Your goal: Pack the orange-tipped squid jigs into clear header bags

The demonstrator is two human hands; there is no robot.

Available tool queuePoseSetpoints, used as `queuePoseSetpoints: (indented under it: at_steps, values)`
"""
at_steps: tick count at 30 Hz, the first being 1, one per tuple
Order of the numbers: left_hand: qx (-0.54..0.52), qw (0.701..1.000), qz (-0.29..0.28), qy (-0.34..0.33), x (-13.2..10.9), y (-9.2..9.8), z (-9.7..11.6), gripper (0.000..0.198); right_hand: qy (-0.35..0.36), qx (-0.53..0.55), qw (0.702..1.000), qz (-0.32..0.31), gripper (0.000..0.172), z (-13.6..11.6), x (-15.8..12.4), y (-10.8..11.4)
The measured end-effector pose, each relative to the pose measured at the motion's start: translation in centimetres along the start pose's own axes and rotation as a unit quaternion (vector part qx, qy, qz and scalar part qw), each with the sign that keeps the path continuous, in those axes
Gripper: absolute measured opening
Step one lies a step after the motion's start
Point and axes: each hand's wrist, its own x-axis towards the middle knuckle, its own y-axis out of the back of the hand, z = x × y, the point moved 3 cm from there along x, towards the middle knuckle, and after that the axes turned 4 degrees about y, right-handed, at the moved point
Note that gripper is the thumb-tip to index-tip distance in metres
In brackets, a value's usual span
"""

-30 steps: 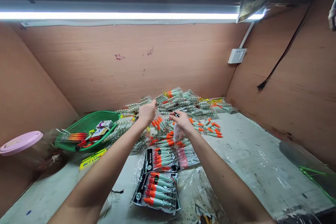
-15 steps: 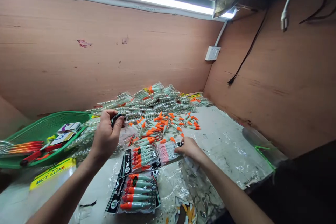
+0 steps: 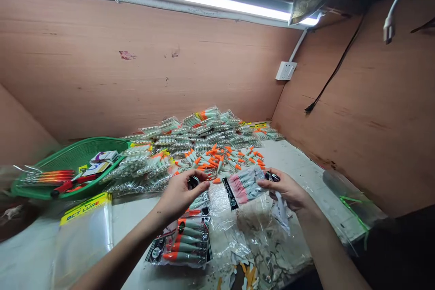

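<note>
My left hand point(image 3: 183, 195) is in the middle of the table, thumb and fingers curled around a small dark, shiny object point(image 3: 193, 182) whose kind I cannot make out. My right hand point(image 3: 288, 190) pinches a flat pink-and-white printed plastic packet point(image 3: 246, 184) with a black end, raised just above the table. A small black piece point(image 3: 272, 176) and some crumpled clear plastic point(image 3: 280, 213) also show at its fingers. Below my left hand, clear packs of orange-and-pale-green fishing lures point(image 3: 188, 242) with black header ends lie stacked, partly hidden by my hand. Loose lures point(image 3: 217, 159) lie beyond both hands.
Bagged lures point(image 3: 207, 129) are heaped along the back wall. At left stands a green basket point(image 3: 81, 144) with red lures and small boxes, behind clear bags with a yellow header point(image 3: 84, 208). Plastic scraps point(image 3: 249, 276) lie at the front edge. A plug point(image 3: 388, 31) hangs upper right.
My left hand has moved right and lower, now over the lure packs. My right hand has lifted the pink-and-white packet and shifted right. The camera view has turned slightly left.
</note>
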Motion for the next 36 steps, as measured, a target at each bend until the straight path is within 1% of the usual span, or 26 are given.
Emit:
queuePoseSetpoints:
  at_steps: [2, 4, 5, 6, 8, 10, 11, 12, 13, 15, 16, 17, 19, 20, 22, 23, 25, 27, 28, 30, 31, 32, 34, 35, 36]
  values:
    - [-0.008, 0.999, -0.033, 0.014, 0.2, -1.5, -0.1, 0.041, 0.014, 0.032, 0.999, -0.007, 0.063, -0.5, -1.0, -0.4]
    - [-0.036, 0.997, -0.065, 0.013, 0.4, -3.0, -0.1, 0.053, 0.040, 0.064, 0.997, -0.016, 0.061, -0.8, -1.8, -1.0]
    - [-0.052, 0.996, -0.075, 0.004, 0.5, -3.5, 0.0, 0.053, 0.063, 0.068, 0.995, -0.021, 0.058, -1.1, -2.1, -1.2]
    - [-0.060, 0.995, -0.072, -0.015, 0.4, -3.9, 0.1, 0.047, 0.092, 0.059, 0.994, -0.026, 0.054, -1.5, -2.5, -1.3]
    - [-0.053, 0.996, -0.039, -0.062, 0.1, -4.1, 0.3, 0.028, 0.159, -0.003, 0.987, -0.026, 0.048, -2.6, -3.2, -0.9]
    - [-0.017, 0.992, 0.013, -0.121, -0.6, -3.8, 0.6, 0.018, 0.221, -0.085, 0.971, -0.009, 0.045, -4.0, -4.1, -0.1]
    - [0.015, 0.985, 0.043, -0.166, -1.1, -3.5, 0.9, 0.016, 0.251, -0.121, 0.960, -0.003, 0.043, -4.8, -4.7, 0.2]
    - [0.054, 0.971, 0.074, -0.220, -1.8, -3.2, 1.2, 0.013, 0.282, -0.152, 0.947, -0.006, 0.040, -5.6, -5.2, 0.4]
    - [0.097, 0.950, 0.106, -0.279, -2.5, -2.9, 1.5, 0.011, 0.315, -0.178, 0.932, -0.018, 0.035, -6.3, -5.8, 0.4]
    - [0.172, 0.893, 0.162, -0.383, -3.8, -2.5, 2.0, 0.011, 0.383, -0.222, 0.895, -0.056, 0.026, -7.4, -7.0, -0.3]
    - [0.193, 0.874, 0.174, -0.410, -4.3, -2.3, 2.2, 0.012, 0.413, -0.239, 0.876, -0.070, 0.023, -7.7, -7.6, -0.7]
    - [0.205, 0.864, 0.178, -0.425, -4.7, -2.3, 2.2, 0.013, 0.439, -0.255, 0.858, -0.077, 0.019, -7.9, -8.0, -1.2]
    - [0.215, 0.858, 0.179, -0.431, -5.2, -2.1, 2.3, 0.013, 0.485, -0.283, 0.824, -0.075, 0.009, -8.0, -8.7, -2.2]
    - [0.215, 0.860, 0.176, -0.428, -5.3, -2.1, 2.3, 0.013, 0.508, -0.295, 0.806, -0.070, 0.007, -8.0, -9.0, -2.5]
    - [0.203, 0.872, 0.165, -0.414, -5.5, -2.1, 2.4, 0.012, 0.546, -0.310, 0.776, -0.056, 0.014, -8.0, -9.5, -3.0]
    - [0.190, 0.883, 0.156, -0.400, -5.5, -2.1, 2.4, 0.011, 0.556, -0.313, 0.769, -0.049, 0.017, -8.0, -9.6, -3.2]
    - [0.152, 0.912, 0.128, -0.358, -5.4, -2.1, 2.3, 0.008, 0.556, -0.308, 0.771, -0.040, 0.019, -7.9, -9.7, -3.3]
    - [0.101, 0.947, 0.091, -0.292, -5.1, -2.1, 2.1, 0.008, 0.541, -0.287, 0.789, -0.045, 0.018, -7.7, -9.6, -3.4]
    - [0.070, 0.965, 0.070, -0.245, -4.8, -2.1, 1.9, 0.012, 0.537, -0.270, 0.797, -0.051, 0.017, -7.6, -9.5, -3.3]
    - [-0.016, 0.991, 0.025, -0.133, -4.1, -2.2, 1.3, 0.023, 0.533, -0.225, 0.813, -0.061, 0.015, -7.1, -9.3, -3.1]
    - [-0.072, 0.995, 0.000, -0.074, -3.8, -2.3, 0.9, 0.027, 0.529, -0.199, 0.823, -0.063, 0.012, -6.9, -9.1, -2.9]
    - [-0.130, 0.991, -0.029, -0.017, -3.4, -2.5, 0.5, 0.030, 0.519, -0.168, 0.836, -0.062, 0.009, -6.7, -8.9, -2.8]
    - [-0.225, 0.969, -0.078, 0.070, -2.9, -2.8, -0.1, 0.035, 0.468, -0.086, 0.878, -0.058, 0.006, -6.2, -8.0, -2.8]
    - [-0.252, 0.958, -0.090, 0.098, -2.7, -2.8, -0.2, 0.040, 0.428, -0.040, 0.901, -0.057, 0.010, -6.0, -7.4, -3.0]
    - [-0.263, 0.954, -0.091, 0.110, -2.6, -2.8, -0.4, 0.046, 0.387, 0.002, 0.920, -0.053, 0.014, -5.9, -6.8, -3.4]
